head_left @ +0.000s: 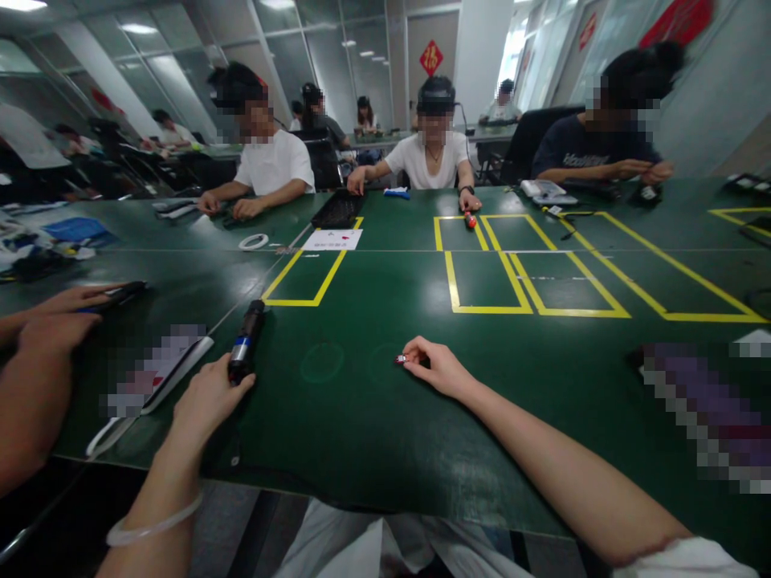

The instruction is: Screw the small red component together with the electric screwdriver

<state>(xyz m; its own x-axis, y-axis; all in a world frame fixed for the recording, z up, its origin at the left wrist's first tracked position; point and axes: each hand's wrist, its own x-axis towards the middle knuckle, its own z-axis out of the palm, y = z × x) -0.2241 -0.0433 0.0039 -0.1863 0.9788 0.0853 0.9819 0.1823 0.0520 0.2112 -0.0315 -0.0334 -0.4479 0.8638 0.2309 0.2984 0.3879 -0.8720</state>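
Note:
My left hand point(208, 397), with a pale bracelet at the wrist, is closed round the lower end of a black flashlight point(246, 337) that has a blue band. The flashlight lies on the green table point(361, 441), its far end pointing away from me. To the right, my right hand point(434, 365) pinches a small red and white object point(401, 360) between thumb and fingertips, at the tabletop. What that object is cannot be made out. A faint ring mark shows on the table between my hands.
Yellow tape outlines point(487, 311) cross the table ahead, with a white paper point(333, 239) and a black tray point(338, 210) at the left. A co-worker's hand point(470, 201) touches a red object point(471, 220). Another person's arm point(45, 353) reaches in from the left, near a white-edged case point(177, 373).

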